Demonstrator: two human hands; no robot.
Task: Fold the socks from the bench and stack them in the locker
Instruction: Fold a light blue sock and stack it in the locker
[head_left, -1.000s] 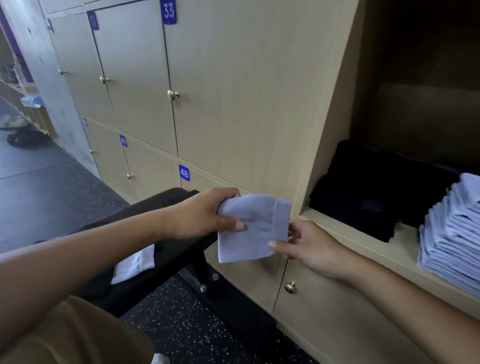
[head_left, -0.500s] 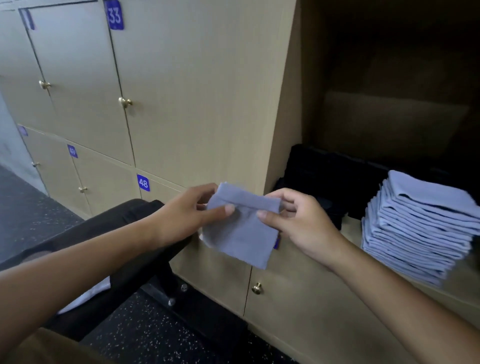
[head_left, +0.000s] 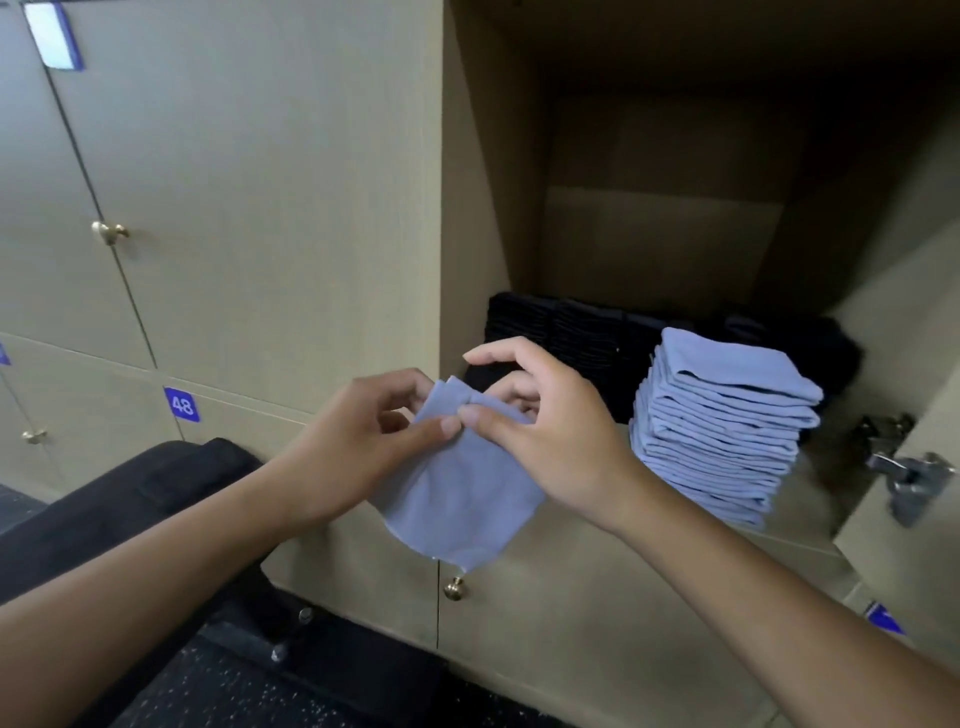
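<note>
— Both hands have come closer together since half a second ago, and the open locker (head_left: 649, 218) now fills more of the view. What do they hold?

— One folded blue sock (head_left: 457, 483). The left hand (head_left: 358, 441) pinches its upper edge between thumb and fingers, and the right hand (head_left: 540, 431) pinches the same edge just beside it; the thumbs almost touch. The sock hangs in the air in front of the locker's lower edge, not yet inside.

— How does the cloth look?

— Soft, thin knit, smooth, roughly square, with a small fold at the top.

— And the place around?

— Pale wood-pattern locker doors with round brass knobs (head_left: 109, 231), one blue label reading 48 (head_left: 182, 404), and a dark speckled floor (head_left: 171, 691). On the locker shelf stands a neat stack of blue socks (head_left: 727, 421), with black folded socks (head_left: 561, 327) behind and left of it. A metal hinge (head_left: 904, 467) shows on the right. The black padded bench (head_left: 130, 499) lies under the left forearm
</note>
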